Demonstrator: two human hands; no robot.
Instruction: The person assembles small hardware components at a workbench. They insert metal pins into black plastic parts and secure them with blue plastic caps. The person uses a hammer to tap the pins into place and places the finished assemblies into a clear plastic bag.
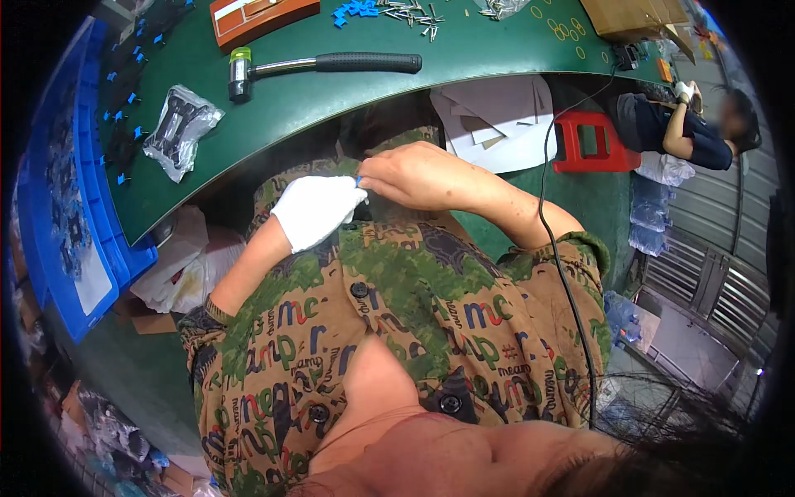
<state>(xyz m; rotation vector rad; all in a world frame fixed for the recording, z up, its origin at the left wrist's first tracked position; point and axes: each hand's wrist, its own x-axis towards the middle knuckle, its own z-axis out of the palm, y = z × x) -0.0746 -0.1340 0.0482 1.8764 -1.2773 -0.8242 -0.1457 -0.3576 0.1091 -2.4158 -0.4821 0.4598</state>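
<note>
Close in front of my body, below the table's edge, my two hands meet. My left hand (pixel 319 211) wears a white glove and its fingers are curled closed; what lies inside them is hidden. My right hand (pixel 414 176) is bare, its thumb and fingertips pinched on a small blue piece (pixel 358 180) that barely shows beside the glove. On the table nearest my hands lie a hammer (pixel 335 64) with a yellow-green tip and black grip, and a clear bag (pixel 182 132) with black parts inside.
The green table (pixel 489 51) holds blue clips (pixel 356 10), screws (pixel 414 12), yellow rings (pixel 567 31), an orange-brown box (pixel 261 18) and a cardboard box (pixel 633 18). A blue tray (pixel 99 232) stands left. A black cable (pixel 546 166) crosses near my right arm. A co-worker (pixel 687 128) sits beyond a red stool (pixel 595 141).
</note>
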